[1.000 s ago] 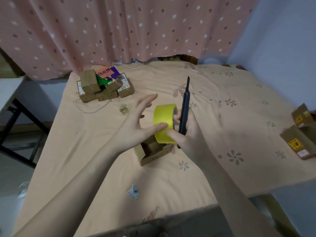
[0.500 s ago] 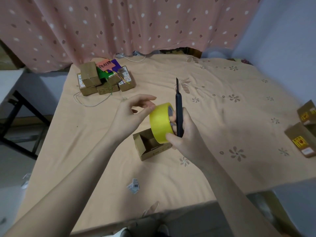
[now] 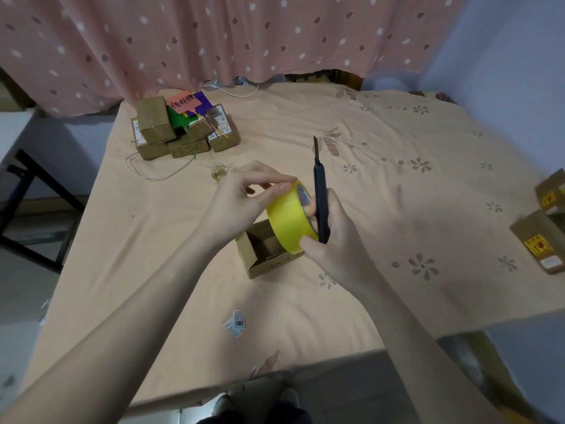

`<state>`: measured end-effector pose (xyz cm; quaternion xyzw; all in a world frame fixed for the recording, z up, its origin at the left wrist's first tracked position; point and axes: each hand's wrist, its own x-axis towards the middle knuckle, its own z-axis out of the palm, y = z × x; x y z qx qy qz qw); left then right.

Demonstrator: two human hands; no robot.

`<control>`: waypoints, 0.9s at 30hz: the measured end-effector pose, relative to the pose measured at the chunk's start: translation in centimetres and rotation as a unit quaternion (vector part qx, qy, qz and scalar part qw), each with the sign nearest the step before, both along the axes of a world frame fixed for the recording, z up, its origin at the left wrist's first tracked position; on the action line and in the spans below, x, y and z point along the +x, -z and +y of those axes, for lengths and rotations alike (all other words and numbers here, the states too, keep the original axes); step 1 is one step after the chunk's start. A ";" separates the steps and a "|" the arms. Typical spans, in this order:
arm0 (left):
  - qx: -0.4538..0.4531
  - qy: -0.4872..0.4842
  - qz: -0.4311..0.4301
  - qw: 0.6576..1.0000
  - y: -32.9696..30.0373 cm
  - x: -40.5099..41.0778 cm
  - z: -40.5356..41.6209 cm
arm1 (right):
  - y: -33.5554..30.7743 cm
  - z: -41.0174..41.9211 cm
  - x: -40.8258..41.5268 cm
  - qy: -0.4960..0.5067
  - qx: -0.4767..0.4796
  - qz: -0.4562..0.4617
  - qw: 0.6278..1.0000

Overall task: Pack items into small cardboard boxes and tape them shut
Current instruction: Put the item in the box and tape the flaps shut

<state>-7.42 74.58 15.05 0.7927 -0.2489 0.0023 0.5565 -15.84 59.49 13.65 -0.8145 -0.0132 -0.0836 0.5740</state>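
Note:
A yellow tape roll [image 3: 287, 215] stands on edge above a small open cardboard box [image 3: 263, 255] in the middle of the table. My right hand [image 3: 333, 243] grips the roll together with a black utility knife [image 3: 320, 206], whose blade points up and away. My left hand [image 3: 244, 200] reaches in from the left, its fingertips pinching at the roll's top edge. The box's inside is partly hidden by the roll.
A pile of small cardboard boxes [image 3: 180, 127] with coloured labels and a thin wire sits at the back left. More boxes [image 3: 544, 240] lie at the right edge. A barcode label scrap [image 3: 235, 323] and a crumpled plastic bit [image 3: 220, 172] lie on the peach tablecloth [image 3: 397, 179].
My left hand went from lying flat against the roll's side to pinching at its top edge with curled fingers. The roll and knife rose slightly and tilted.

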 end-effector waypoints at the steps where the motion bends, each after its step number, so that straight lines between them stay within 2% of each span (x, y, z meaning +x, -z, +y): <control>1: -0.003 -0.005 -0.004 1.000 0.1 0.0 -0.1 | 0.0 0.0 0.0 0.001 0.003 0.000 1.000; 4: -0.009 -0.012 0.024 1.000 0.3 0.3 -0.2 | 0.2 -0.2 0.1 0.001 0.004 0.006 1.000; 8: 0.018 0.033 0.071 0.997 0.1 1.4 -0.1 | 0.7 -0.4 0.1 -0.005 -0.008 0.022 1.000; 15: 0.137 0.040 0.025 0.989 1.8 1.4 -1.1 | 2.0 -0.4 -0.1 -0.013 0.003 0.051 0.999; 19: 0.144 -0.007 -0.025 0.989 3.5 1.0 -1.9 | 2.7 -0.1 0.4 -0.019 0.058 0.077 0.995; 27: 0.106 -0.028 0.041 0.993 6.3 0.9 -2.0 | 4.6 0.0 1.8 0.113 -0.034 0.086 0.989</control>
